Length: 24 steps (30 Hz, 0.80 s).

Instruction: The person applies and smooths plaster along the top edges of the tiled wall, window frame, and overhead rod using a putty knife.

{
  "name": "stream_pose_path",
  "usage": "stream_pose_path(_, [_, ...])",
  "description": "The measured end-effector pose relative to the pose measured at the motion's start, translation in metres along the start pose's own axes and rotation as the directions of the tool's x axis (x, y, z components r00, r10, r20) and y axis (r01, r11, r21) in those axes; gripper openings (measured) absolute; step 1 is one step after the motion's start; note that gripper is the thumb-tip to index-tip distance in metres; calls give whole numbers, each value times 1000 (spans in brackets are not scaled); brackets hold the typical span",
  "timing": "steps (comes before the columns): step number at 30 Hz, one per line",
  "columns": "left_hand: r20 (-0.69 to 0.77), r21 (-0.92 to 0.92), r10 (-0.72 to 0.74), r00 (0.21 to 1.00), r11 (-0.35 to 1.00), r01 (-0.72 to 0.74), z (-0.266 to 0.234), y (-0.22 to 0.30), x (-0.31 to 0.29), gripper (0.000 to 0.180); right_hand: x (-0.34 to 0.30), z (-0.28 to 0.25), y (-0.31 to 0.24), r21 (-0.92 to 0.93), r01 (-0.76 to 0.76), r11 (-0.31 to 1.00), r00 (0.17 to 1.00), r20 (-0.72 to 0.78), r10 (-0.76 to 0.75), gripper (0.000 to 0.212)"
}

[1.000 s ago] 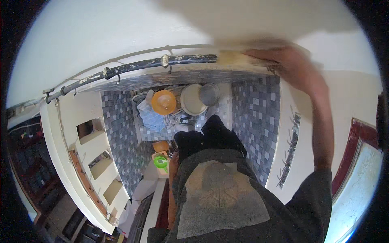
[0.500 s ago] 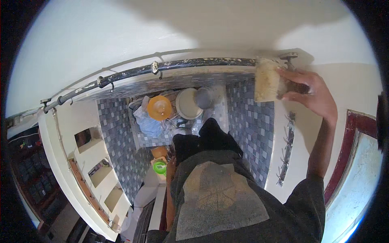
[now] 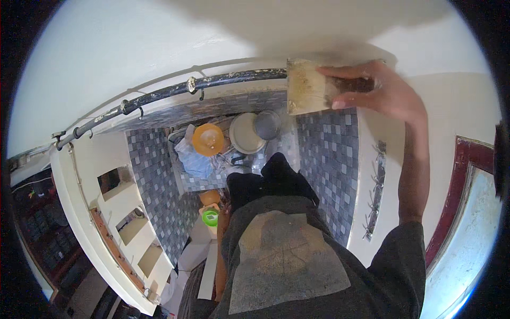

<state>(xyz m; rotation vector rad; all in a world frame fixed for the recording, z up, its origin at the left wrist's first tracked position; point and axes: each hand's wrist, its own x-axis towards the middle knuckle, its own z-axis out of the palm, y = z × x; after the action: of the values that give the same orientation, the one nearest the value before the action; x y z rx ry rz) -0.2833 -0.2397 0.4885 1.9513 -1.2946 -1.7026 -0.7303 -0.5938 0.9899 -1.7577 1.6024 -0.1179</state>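
Raised at the upper right, my right hand [image 3: 390, 87] is closed round the dark handle of a putty knife [image 3: 305, 87]. Its wide, flat blade is cream-coloured with brown smears and covers the right part of a black pipe rail [image 3: 234, 80] with flaking paint. From this view I cannot tell whether the blade touches the rail or the white wall [image 3: 159, 37] behind it. My left hand [image 3: 225, 208] hangs low beside my body, its fingers mostly hidden, near a green bowl [image 3: 210, 217].
On the tiled floor far below lie an orange basin [image 3: 207, 139], a large pale tub [image 3: 245, 133], a grey bucket [image 3: 268, 125] and bluish cloth [image 3: 194, 162]. A hook rack [image 3: 376, 191] hangs on the right wall beside a red-framed door [image 3: 459, 186]. Shelf niches [image 3: 132, 228] are on the left.
My right hand has carried the putty knife leftward and slightly up along the rail; its blade now shows more squarely. My left hand stays low beside my body.
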Motion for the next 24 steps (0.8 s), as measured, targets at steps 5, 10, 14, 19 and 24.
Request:
stream_pose_path(5, [-12,62,29,1000,998,-28,-1,3,-3,39,-18,-22,39,27,128,991,992,-15,-127,58])
stream_pose_path(10, [-24,122,50,998,991,-47,4,1,-3,39,9,-7,5,40,27,999,997,64,-30,52])
stream_pose_path(14, [13,-242,-6,1000,970,9,-2,7,-12,39,-5,-19,25,32,-84,996,990,120,80,53])
stream_pose_path(19, [-46,-91,-54,997,995,50,8,10,-12,38,13,-1,5,6,68,998,996,56,-68,55])
stream_pose_path(24, [71,-126,-51,996,990,59,-2,29,-17,38,26,3,-13,-12,115,993,988,104,-113,59])
